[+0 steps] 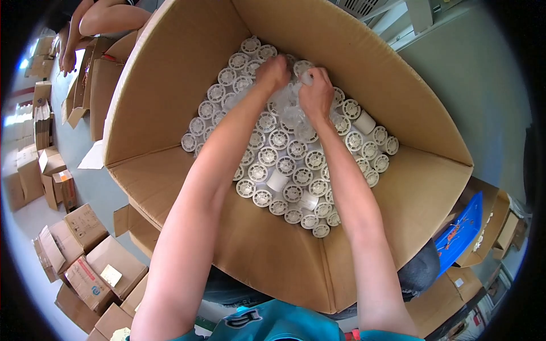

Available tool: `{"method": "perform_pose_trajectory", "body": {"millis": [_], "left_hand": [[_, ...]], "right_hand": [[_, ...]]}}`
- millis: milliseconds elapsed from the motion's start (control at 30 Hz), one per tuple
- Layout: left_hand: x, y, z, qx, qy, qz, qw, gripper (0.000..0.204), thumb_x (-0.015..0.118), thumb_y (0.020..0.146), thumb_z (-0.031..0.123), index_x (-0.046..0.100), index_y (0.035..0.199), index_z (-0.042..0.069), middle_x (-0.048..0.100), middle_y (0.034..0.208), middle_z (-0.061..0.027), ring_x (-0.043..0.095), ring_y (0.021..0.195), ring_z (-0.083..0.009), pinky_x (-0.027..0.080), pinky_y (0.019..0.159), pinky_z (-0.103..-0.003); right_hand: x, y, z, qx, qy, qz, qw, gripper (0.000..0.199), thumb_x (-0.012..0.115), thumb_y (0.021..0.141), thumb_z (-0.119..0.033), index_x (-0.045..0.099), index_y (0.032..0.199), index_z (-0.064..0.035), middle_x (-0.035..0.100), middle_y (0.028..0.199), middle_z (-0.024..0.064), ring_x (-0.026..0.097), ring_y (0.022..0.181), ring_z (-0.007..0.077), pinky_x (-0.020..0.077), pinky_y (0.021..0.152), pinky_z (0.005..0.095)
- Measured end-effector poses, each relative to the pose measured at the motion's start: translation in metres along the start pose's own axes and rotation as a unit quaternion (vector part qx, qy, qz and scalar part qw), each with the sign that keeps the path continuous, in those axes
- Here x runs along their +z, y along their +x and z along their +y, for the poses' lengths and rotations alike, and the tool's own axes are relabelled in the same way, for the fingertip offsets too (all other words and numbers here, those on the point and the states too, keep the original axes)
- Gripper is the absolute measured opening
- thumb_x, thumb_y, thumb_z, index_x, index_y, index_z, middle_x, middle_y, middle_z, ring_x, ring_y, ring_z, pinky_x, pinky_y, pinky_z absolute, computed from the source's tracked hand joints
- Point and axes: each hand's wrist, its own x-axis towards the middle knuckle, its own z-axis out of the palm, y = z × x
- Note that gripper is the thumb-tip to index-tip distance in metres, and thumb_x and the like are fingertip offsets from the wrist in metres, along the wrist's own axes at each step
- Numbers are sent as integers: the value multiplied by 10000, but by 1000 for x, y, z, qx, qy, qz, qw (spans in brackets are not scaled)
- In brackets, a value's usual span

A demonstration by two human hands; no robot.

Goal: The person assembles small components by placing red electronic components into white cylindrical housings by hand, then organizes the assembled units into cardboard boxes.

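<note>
Both my arms reach down into a large, deep cardboard box (352, 62). On its bottom stand many white round plastic spool-like parts (278, 138), packed closely with their spoked ends up. Several of them lie on their sides, such as a white cylinder (364, 122) on the right. A crumpled clear plastic bag (293, 115) lies over the parts between my wrists. My right hand (317, 94) pinches a bit of this film near the far wall. Just to its left, my left hand (274, 73) is closed, with its fingertips hidden among the parts and film.
Cardboard boxes (88, 227) stand in stacks on the floor at the left. A blue tray (462, 233) with small orange pieces sits at the right. At the upper left, another person's arm (71, 42) hangs near an open carton (105, 85). A grey wall stands beyond the box.
</note>
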Motion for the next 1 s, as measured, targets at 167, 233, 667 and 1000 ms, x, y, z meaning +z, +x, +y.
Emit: {"method": "perform_pose_trajectory", "body": {"millis": [167,233,667,1000], "left_hand": [[3,-6,5,20,8,-9,1000,262,468,849,249,623,1007,111,620,1077,-170,601,965,-383,487,791,-495],[7,-14,-1,104,-47,121,986,232,473,860,204,578,1021,74,585,1074,-175,596,939,-383,496,757,-488],[-24,-42,-9,162,-133,299,931,151,521,868,94,480,1011,66,647,897,-171,614,827,-388,497,658,-478],[-23,-51,-44,91,32,-1,995,340,501,923,308,489,1215,133,651,994,-198,615,923,-389,482,792,-490]], "right_hand": [[-4,-2,3,92,-12,-64,994,296,517,722,-17,605,1002,-55,636,1009,194,598,938,390,472,796,466],[-1,1,0,71,7,-10,997,322,510,708,-5,624,1004,-61,640,979,208,601,914,401,472,791,458],[-3,-5,-15,53,59,89,993,188,567,698,-17,654,864,-23,614,1020,157,582,970,352,482,818,411],[-52,-21,-33,100,180,261,943,184,585,714,-59,640,886,-23,658,894,182,633,849,325,484,792,362]]}}
